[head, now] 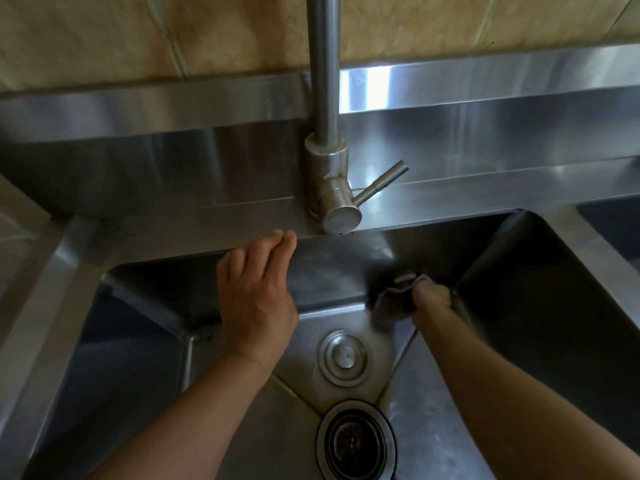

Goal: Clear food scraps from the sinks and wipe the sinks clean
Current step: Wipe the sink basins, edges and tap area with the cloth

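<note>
A stainless steel sink [145, 341] fills the view. My left hand [256, 292] rests flat with straight fingers on the sink's back rim, left of the tap. My right hand [431, 299] grips a crumpled grey cloth [391, 303] and holds it against the back wall of the basin near its far right corner. On the basin floor lies a round metal drain plug [343, 356]. Below it is the open drain [355, 441], with dark scraps in its strainer.
The tap [329, 188] stands on the back ledge, its spout pipe rising out of view and its lever pointing right. A second basin [613, 230] begins at the far right. Tiled wall [173, 32] runs behind the steel splashback.
</note>
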`<state>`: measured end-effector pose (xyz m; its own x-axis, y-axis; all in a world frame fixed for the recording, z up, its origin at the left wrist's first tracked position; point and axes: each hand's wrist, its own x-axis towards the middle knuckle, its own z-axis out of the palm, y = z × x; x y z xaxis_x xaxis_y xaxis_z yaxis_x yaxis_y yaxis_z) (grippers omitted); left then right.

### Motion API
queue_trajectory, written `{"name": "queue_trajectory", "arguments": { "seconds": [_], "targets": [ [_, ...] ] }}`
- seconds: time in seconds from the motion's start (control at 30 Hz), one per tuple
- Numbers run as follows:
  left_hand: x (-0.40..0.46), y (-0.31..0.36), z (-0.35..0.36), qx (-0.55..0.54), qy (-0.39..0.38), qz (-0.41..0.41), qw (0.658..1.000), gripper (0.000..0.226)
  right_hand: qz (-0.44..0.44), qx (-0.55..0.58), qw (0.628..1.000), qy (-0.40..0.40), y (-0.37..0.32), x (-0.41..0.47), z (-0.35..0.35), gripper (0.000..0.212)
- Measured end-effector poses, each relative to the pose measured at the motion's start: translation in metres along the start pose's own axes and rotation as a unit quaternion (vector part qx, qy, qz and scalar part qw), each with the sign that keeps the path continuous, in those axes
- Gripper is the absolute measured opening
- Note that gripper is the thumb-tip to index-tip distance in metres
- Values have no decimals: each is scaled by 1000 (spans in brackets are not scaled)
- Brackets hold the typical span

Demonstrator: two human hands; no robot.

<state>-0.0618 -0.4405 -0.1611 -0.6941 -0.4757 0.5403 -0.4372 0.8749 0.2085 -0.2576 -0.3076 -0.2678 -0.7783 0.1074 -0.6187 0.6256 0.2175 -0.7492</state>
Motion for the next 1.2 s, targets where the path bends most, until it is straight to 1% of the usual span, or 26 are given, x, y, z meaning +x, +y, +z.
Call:
{"name": "queue_trajectory", "arguments": {
  "seconds": [0.1, 0.13, 0.2, 0.23, 0.27, 0.3, 0.33, 0.37, 0.4, 0.43, 0.47, 0.5, 0.53, 0.57, 0.63, 0.7, 0.77, 0.83, 0.9, 0.97, 1.07, 1.1, 1.17, 1.2],
  "targets": [
    [-1, 2, -1, 5, -8, -4, 1000, 69, -28, -38, 999, -15, 5, -13, 1, 33],
    [0, 2, -2, 7, -12, -6, 1000, 70, -42, -56, 997, -21, 11, -20, 6, 36],
    [0, 5, -2, 9, -20, -11, 1000, 71, -39, -96, 993, -53, 21, -32, 28, 45],
    [-1, 6, -3, 10, -24, -15, 1000, 72, -28, -156, 985, -71, 25, -36, 43, 49],
    [-1, 7, -3, 11, -29, -20, 999, 72, -16, -244, 967, -67, 27, -39, 57, 52],
    [-1, 8, -4, 13, -31, -24, 999, 72, -22, -321, 946, -35, 26, -38, 66, 53],
    [0, 8, -4, 16, -34, -26, 999, 73, -38, -356, 934, -18, 28, -35, 69, 54],
    [0, 9, -5, 21, -40, -28, 999, 75, -51, -366, 929, -26, 25, -33, 70, 52],
    [-1, 9, -6, 27, -49, -27, 998, 77, -70, -370, 925, -58, 24, -29, 67, 50],
    [-1, 8, -8, 35, -60, -26, 997, 79, -93, -400, 906, -103, 21, -28, 58, 48],
    [-2, 8, -10, 43, -69, -24, 996, 80, -112, -408, 898, -122, 20, -28, 47, 44],
    [-2, 8, -12, 50, -77, -22, 996, 82, -113, -383, 909, -122, 18, -23, 36, 40],
    [-3, 8, -14, 57, -88, -20, 994, 84, -109, -332, 931, -109, 16, -16, 26, 35],
    [-4, 9, -15, 63, -100, -20, 993, 86, -107, -310, 941, -82, 14, -9, 18, 32],
    [-5, 12, -18, 68, -119, -25, 990, 89, -105, -268, 957, -31, 9, 6, 3, 33],
    [-8, 19, -20, 57, -127, -43, 989, 87, -115, -188, 976, 5, 6, 16, -12, 30],
    [-14, 29, -21, 13, -107, -38, 993, 76, -126, -153, 980, 14, 4, 14, -23, 26],
    [-20, 45, -19, -28, -88, 14, 996, 67, -138, -130, 982, -8, 6, 12, -24, 25],
    [-17, 65, -11, -48, -99, 80, 991, 65, -133, -121, 984, -22, 8, 9, -24, 28],
    [-3, 83, -1, -56, -120, 117, 984, 70, -134, -104, 985, -30, 9, 10, -22, 32],
    [23, 107, 11, -30, -160, 138, 977, 89, -159, -102, 982, -22, 5, 12, -28, 26],
    [27, 112, 13, -19, -172, 135, 976, 88, -164, -95, 982, -9, 3, 9, -32, 25],
    [32, 117, 15, -10, -174, 123, 977, 77, -184, -64, 980, 27, -4, -1, -39, 24],
    [32, 116, 15, -9, -170, 116, 979, 72, -208, -49, 976, 38, -9, -9, -42, 22]
  ]
}}
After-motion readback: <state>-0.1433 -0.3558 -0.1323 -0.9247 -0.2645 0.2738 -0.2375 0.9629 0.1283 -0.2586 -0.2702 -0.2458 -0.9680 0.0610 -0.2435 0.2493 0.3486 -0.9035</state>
